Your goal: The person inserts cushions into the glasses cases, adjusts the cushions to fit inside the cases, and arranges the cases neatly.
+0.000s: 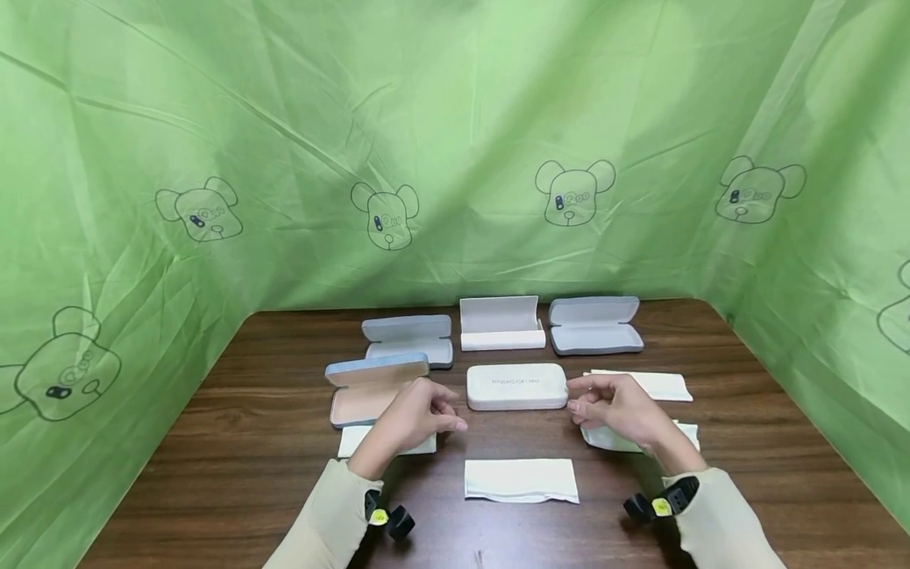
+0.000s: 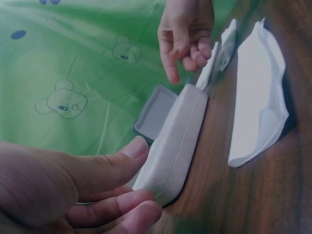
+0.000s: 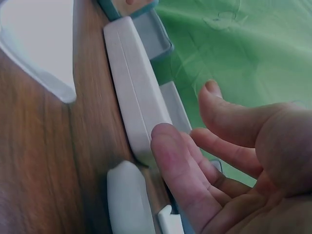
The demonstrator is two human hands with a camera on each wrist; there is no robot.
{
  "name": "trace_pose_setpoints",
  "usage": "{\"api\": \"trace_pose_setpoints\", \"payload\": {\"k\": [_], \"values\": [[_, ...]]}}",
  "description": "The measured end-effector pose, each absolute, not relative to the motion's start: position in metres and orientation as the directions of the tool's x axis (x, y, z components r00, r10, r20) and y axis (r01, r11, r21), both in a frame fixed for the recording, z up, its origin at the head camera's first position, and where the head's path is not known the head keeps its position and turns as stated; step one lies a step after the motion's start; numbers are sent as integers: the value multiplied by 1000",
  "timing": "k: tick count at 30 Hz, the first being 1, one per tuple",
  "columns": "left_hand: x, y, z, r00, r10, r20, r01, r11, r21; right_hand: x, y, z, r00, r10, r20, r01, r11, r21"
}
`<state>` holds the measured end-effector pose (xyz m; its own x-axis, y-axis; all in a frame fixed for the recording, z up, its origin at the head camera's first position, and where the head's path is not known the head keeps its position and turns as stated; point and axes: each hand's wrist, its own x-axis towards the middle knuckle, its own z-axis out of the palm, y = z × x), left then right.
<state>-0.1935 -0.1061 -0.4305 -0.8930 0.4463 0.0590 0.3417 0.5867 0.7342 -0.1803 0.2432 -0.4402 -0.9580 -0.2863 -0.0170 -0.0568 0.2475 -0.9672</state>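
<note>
A closed white glasses case [image 1: 517, 386] with lettering on its lid lies flat in the middle of the table. To its left hovers my left hand [image 1: 423, 412], thumb and fingers apart and holding nothing; a small gap shows between it and the case in the head view. My right hand [image 1: 617, 407] is by the case's right end with loosely bent fingers; whether a fingertip touches the case I cannot tell. In the right wrist view the fingers [image 3: 170, 151] overlap the end of the white case [image 3: 136, 83]. A folded white cloth [image 1: 521, 480] lies in front of the case.
Open glasses cases stand behind: a grey one [image 1: 408, 340], a white one [image 1: 502, 324] and another grey one [image 1: 596, 325]. A blue open case [image 1: 377, 387] with a pinkish lining is beside my left hand. More white cloths [image 1: 657, 386] lie partly under both hands. Green fabric [image 1: 469, 158] surrounds the table.
</note>
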Motion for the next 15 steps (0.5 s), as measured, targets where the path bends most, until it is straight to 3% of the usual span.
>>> {"api": "trace_pose_setpoints", "payload": {"k": [15], "values": [[-164,-102,-430,-837,545,48,398,546,737,-146,231,-435,-928,-368,-51,-65,296,-953]]}}
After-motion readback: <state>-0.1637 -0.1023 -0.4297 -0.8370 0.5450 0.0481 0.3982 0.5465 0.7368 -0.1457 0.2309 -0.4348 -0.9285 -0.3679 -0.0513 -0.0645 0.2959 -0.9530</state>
